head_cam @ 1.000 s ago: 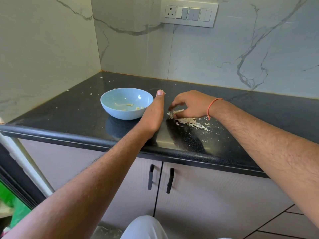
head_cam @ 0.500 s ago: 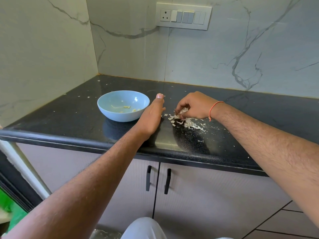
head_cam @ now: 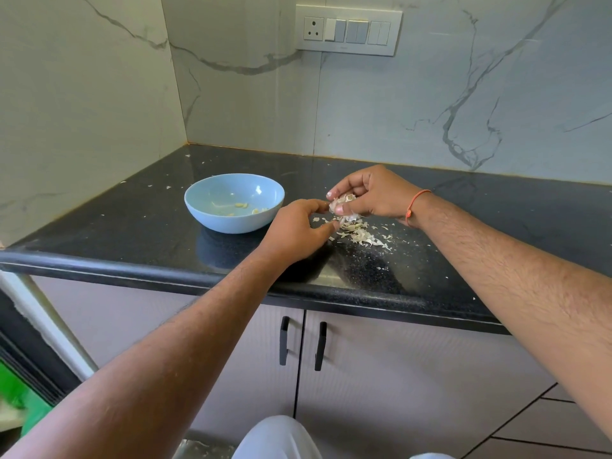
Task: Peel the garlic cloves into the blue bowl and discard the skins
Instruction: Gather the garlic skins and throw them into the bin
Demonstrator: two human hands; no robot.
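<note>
A black speckled countertop ran along a white marble-patterned wall in a kitchen corner, with a switch panel set high on the wall. Above the counter's middle, a clump of garlic skins was held in the right hand, whose fingers and thumb were curled around it in a narrow pinch; whether a clove lay inside the papery clump could not be told. The left hand sat immediately to the left of the clump and slightly nearer the person, its fingers curled in, with thumb and forefinger reaching to the clump's left edge and appearing to pinch the skin there. The two hands nearly met at the clump. Directly beneath them a loose pile of skins lay on the counter, with small flakes scattered around it. The blue bowl stood on the counter to the left of both hands, just beside the left hand, and held a few peeled cloves at its bottom. The left hand was therefore the nearer one to the bowl, so anything peeled would probably travel leftward. Grey cabinet doors with black handles sat under the counter edge.
</note>
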